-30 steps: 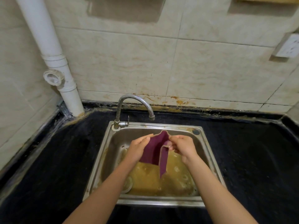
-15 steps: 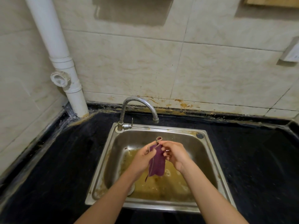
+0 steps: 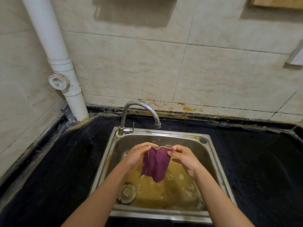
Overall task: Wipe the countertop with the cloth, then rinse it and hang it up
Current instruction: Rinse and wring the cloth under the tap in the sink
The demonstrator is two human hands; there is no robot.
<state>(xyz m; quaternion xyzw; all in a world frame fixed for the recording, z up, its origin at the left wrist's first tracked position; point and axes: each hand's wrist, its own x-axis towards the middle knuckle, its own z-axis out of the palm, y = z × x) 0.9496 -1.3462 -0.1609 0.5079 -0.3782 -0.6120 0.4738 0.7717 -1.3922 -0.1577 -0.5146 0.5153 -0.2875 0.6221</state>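
Cloth (image 3: 155,163): purple, hanging over the middle of the sink (image 3: 180,139), clear of the murky water.
Left hand (image 3: 136,157), right hand (image 3: 183,159): fingers pinch its top corners, stretching the edge.
Tap (image 3: 141,103): no water seen running.
Status, judged: wiping over; rinse under way or ending; hanging up left.

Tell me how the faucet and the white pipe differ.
The faucet is shiny metal; the white pipe is matte. The faucet arches over; the pipe runs straight. The faucet is thinner and stands on the sink rim; the pipe meets the countertop. Both rise along the back wall.
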